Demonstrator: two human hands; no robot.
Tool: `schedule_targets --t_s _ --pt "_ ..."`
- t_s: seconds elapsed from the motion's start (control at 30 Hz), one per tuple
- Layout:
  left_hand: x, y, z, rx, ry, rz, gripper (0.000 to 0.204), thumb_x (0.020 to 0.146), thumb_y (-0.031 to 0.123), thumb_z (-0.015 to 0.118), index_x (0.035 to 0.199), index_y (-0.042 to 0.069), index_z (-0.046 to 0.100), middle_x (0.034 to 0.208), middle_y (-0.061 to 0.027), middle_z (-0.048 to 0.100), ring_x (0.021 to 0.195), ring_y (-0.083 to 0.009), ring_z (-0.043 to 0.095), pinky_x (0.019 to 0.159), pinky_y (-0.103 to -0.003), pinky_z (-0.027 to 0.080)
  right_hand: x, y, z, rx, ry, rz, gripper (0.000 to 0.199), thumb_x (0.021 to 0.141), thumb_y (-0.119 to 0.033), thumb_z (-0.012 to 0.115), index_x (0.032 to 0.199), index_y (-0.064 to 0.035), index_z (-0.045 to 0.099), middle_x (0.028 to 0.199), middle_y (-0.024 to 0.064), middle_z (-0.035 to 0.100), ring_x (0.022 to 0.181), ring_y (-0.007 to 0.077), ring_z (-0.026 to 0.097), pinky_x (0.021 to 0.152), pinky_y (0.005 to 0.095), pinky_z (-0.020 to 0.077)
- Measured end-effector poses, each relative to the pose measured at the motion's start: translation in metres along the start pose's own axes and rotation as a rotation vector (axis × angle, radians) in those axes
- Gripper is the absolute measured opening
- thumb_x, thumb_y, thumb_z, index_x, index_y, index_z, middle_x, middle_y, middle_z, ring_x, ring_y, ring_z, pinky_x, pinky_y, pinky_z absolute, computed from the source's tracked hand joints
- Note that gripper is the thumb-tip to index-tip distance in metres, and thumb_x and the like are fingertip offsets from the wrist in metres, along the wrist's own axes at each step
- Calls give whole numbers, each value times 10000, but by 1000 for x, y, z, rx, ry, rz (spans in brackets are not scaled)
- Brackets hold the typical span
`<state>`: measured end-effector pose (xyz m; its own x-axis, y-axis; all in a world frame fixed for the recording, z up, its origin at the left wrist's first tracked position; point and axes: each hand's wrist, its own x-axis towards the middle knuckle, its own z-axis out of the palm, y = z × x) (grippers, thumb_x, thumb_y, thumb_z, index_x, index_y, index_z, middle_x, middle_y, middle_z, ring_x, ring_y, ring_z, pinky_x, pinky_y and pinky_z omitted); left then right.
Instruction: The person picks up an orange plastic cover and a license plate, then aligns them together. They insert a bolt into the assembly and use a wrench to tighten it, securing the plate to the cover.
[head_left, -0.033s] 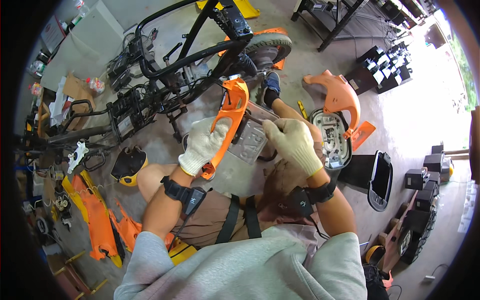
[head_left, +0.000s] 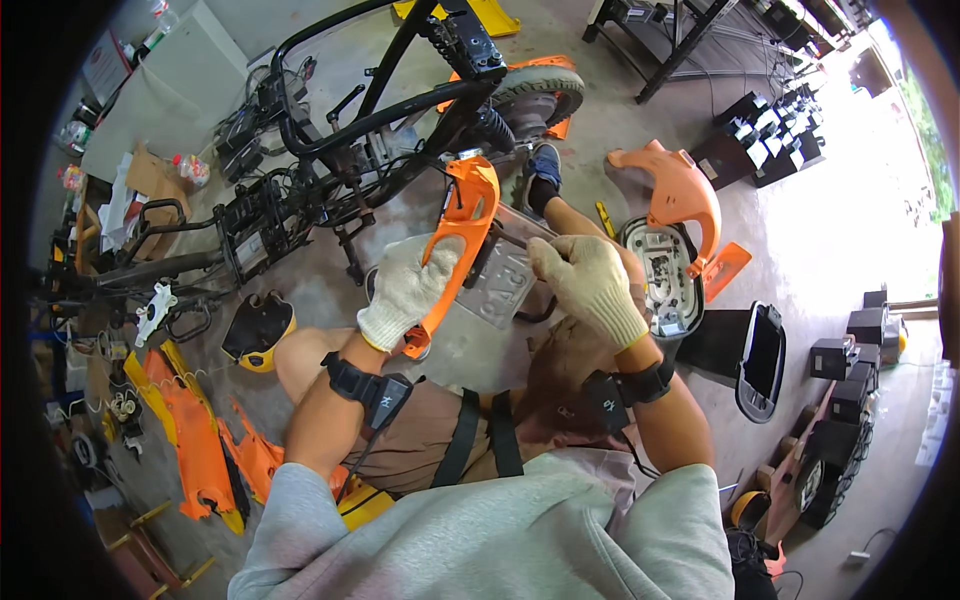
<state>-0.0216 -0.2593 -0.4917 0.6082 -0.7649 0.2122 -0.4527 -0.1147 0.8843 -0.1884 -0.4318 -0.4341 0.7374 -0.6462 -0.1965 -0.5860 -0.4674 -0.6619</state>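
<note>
My left hand, in a white knit glove, grips a long curved orange plastic panel that stands upright in front of me. To its right, my right hand, gloved too, has its fingers closed around the end of a thin dark rod. The rod's other end meets the right edge of the panel, and its kind is unclear. Beneath the hands a grey embossed plate lies between my legs. A dark curved piece shows below my right hand.
A black motorcycle frame with its wheel stands ahead and left. At right are an orange fender, an open storage box and a black bin. Orange panels and a yellow-black shell lie at left.
</note>
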Motion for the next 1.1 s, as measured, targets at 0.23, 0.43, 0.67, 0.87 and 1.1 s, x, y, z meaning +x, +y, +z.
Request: schedule_targets --t_s 0.23,0.43,0.67,0.87,1.1 --pt "-1 -4 -1 39 -31 8 444 990 432 624 894 4 696 641 -70 589 592 -112 505 535 -329 424 10 -2 -12 -121 -71 22 491 924 -504 581 820 -60 763 653 139 662 664 311 675 631 425 510" --pt "-1 -12 6 -102 45 -180 475 994 422 621 776 0 617 583 -40 466 577 -104 388 497 -347 350 10 0 -2 -264 -34 -59 570 937 -562 538 810 -50 755 754 159 697 754 362 684 693 472 524" --pt "-4 -21 10 -180 109 -192 501 995 429 613 745 -5 618 547 -75 486 535 -124 416 486 -374 356 4 4 17 -208 -69 76 609 948 -586 492 812 -46 738 765 208 691 784 393 689 725 486 532" --pt "-6 -13 10 -92 174 -199 507 990 438 618 745 -5 623 545 -82 492 530 -127 428 487 -373 366 -13 -1 51 -183 65 -2 603 994 -544 455 719 -63 694 660 198 647 693 391 669 660 479 507" --pt "-13 -3 6 -154 203 -178 499 982 450 630 782 -7 641 575 -50 523 556 -114 436 509 -352 386 -22 -4 69 118 50 -100 497 1034 -450 436 855 -47 666 602 113 631 618 294 672 639 414 511"
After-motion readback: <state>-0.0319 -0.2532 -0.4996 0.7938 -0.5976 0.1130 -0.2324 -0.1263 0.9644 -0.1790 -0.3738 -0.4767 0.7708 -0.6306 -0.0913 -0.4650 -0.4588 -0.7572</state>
